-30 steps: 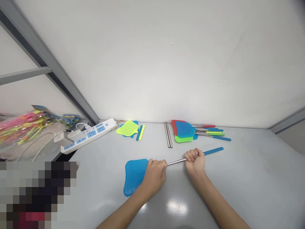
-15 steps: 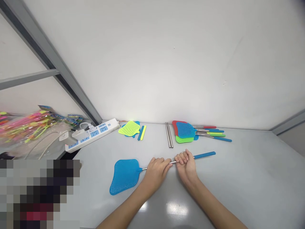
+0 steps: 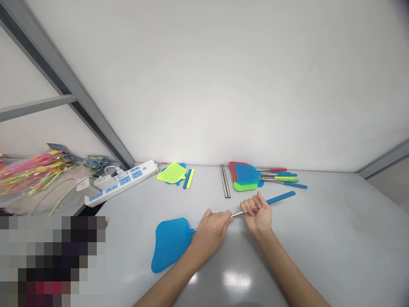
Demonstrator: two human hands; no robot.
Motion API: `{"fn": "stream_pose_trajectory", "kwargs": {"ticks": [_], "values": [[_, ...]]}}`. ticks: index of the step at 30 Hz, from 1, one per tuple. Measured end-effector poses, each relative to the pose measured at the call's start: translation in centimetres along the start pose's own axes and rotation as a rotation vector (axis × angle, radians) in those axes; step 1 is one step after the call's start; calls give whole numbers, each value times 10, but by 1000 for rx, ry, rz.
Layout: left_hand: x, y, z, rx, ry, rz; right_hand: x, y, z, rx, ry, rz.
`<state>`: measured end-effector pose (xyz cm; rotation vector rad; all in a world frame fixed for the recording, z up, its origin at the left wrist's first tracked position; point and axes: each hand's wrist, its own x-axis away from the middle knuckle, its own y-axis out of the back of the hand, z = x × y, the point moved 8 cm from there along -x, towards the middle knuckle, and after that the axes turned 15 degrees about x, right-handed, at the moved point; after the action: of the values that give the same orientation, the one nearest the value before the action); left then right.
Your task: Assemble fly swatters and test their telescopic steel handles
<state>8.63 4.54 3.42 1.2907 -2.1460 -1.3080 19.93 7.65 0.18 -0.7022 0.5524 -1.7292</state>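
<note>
A blue fly swatter [image 3: 172,243] with a metal rod and a blue handle is held slantwise above the grey table [image 3: 332,238]. My left hand [image 3: 213,228] is closed round the rod close to the swatter head. Palm up, my right hand [image 3: 258,214] wraps its fingers round the rod just short of the blue handle. A short stretch of bare metal shows between the two hands. Behind my right hand lies a pile of fly swatters [image 3: 246,175] in red, blue and green, their handles pointing right.
Two metal rods [image 3: 225,181] lie left of the pile. Farther left are loose swatter heads [image 3: 172,173], a yellow one on top, beside a blue and a yellow handle [image 3: 190,179]. A power strip [image 3: 123,183] and bagged colourful items [image 3: 38,170] are at the left.
My right hand has moved right and slightly up, widening the bare rod between my hands. The swatter tilts more, its head lower and its handle end higher.
</note>
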Motion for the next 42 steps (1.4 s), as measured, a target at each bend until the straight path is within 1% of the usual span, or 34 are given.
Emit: {"fn": "stream_pose_trajectory", "kwargs": {"ticks": [6, 13, 18, 26, 30, 36, 42], "values": [[0, -2, 1, 14, -5, 18, -4, 8, 8, 7, 10, -4], [0, 0, 1, 27, -4, 6, -8, 21, 26, 34, 59, -68], [0, 0, 0, 23, -9, 30, -9, 26, 33, 4, 47, -93], [2, -1, 2, 15, 4, 50, -10, 37, 44, 22, 46, -149], [3, 0, 4, -10, -7, 58, -12, 41, 45, -4, 37, -158], [5, 1, 6, 0, -6, 74, -13, 41, 46, -13, 30, -130], [3, 2, 12, 27, 0, 69, -15, 42, 37, -78, 11, -110]]}}
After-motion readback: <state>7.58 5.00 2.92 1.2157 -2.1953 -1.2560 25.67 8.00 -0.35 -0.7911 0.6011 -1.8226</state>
